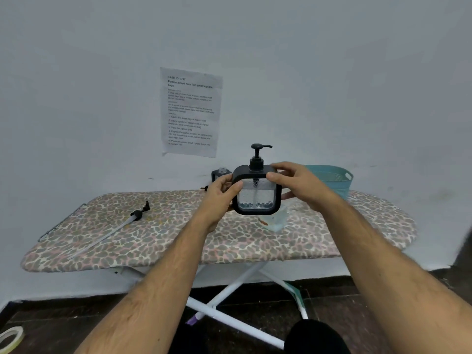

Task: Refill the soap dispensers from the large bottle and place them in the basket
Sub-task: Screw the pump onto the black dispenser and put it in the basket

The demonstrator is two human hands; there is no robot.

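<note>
I hold a square soap dispenser (pixel 256 198) with a black frame, clear window and black pump above the ironing board (pixel 127 236). My left hand (pixel 221 194) grips its left side, thumb on the front. My right hand (pixel 297 183) grips its upper right corner. Clear liquid fills the lower part of the window. A second black dispenser (pixel 219 173) without a pump stands behind, by the wall. A loose pump with a long tube (pixel 115 229) lies on the board's left. The teal basket (pixel 334 178) stands at the back right. A clear bottle or pouch (pixel 274 221) lies under the dispenser, partly hidden.
The board has a leopard-print cover and white crossed legs (pixel 237 284). A printed sheet (pixel 190 112) is taped to the white wall. A tape roll (pixel 10 338) lies on the dark floor at lower left. A small black part (pixel 203 188) lies by my left hand.
</note>
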